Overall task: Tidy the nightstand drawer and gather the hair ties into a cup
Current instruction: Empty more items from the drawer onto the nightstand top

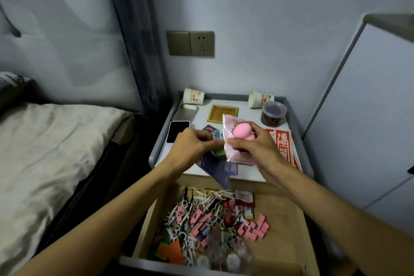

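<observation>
**Sponge and bag held over the counter, hair ties still in the drawer**

The two hands are close together in the middle of the frame, above the counter (pixel 202 116). The right hand (pixel 253 147) grips a pink sponge (pixel 243 130) against a pink bag (pixel 228 123). The left hand (pixel 192 145), fingers curled, seems to pinch the bag's near edge. The drawer (pixel 280 251) stands open at the bottom of the frame. What look like hair ties (pixel 226 212) lie in it, tangled with white floss picks (pixel 179 215) and pink blocks (pixel 254 229). Two paper cups (pixel 193 96) sit at the back of the counter, well apart from the drawer.

The likely step is slipping the sponge into the bag. The film looks thin and slack. If its mouth folds shut, the sponge may slide off and drop into the drawer's clutter.

The counter is already crowded with a phone (pixel 177 131), dark cards (pixel 215 161) and red paper strips (pixel 283 143). A careless put-down could nudge the cards overhanging the front edge into the drawer. Later, pulling the ties free risks dragging picks along with them.
</observation>
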A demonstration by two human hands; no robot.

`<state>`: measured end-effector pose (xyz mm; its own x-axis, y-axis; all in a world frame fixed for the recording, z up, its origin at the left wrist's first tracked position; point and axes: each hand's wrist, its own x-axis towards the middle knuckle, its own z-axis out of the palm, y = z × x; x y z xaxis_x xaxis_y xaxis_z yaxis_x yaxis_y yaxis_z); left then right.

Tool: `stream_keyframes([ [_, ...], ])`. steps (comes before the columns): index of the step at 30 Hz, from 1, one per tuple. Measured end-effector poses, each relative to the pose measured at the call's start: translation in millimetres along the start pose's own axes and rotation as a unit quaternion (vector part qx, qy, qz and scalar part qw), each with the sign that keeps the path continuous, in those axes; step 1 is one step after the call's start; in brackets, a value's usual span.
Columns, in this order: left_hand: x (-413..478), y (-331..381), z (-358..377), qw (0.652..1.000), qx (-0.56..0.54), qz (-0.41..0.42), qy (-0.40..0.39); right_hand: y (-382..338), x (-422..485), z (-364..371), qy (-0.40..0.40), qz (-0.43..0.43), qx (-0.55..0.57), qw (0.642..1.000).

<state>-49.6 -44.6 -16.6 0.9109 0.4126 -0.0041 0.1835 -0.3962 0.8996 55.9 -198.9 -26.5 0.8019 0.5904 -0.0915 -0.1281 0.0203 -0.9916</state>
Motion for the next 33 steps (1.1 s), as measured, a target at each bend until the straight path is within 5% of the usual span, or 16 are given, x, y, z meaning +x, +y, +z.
stream_keyframes([
  [6,52.3,6.3,-7.8,0.993,-0.081,-0.079,0.027,-9.6,48.4,-9.4,0.011,0.01,0.0,1.0],
  [9,83.5,1.5,-18.4,0.985,-0.11,-0.101,0.083,-2.4,89.5,-34.2,0.043,0.023,-0.153,0.987],
  [12,112.1,-4.7,-24.6,0.974,-0.157,-0.112,0.121,5.4,130.6,-71.6,0.054,-0.022,-0.46,0.886],
  [15,134.3,-12.4,-20.4,0.973,-0.161,-0.114,0.121,13.6,159.7,-97.6,0.025,-0.075,-0.611,0.787],
  [20,164.0,-31.2,-11.2,0.973,-0.151,-0.129,0.12,29.4,193.6,-96.1,-0.001,-0.072,-0.678,0.731],
  [28,185.7,-39.7,-15.2,0.96,-0.201,-0.142,0.129,40.7,244.0,-70.7,0.022,-0.017,-0.604,0.796],
  [31,192.8,-42.8,-19.1,0.957,-0.213,-0.146,0.133,43.8,246.4,-69.5,0.002,-0.031,-0.656,0.754],
  [33,196.4,-46.3,-20.4,0.957,-0.211,-0.149,0.135,42.3,245.5,-68.9,0.013,-0.081,-0.722,0.687],
])
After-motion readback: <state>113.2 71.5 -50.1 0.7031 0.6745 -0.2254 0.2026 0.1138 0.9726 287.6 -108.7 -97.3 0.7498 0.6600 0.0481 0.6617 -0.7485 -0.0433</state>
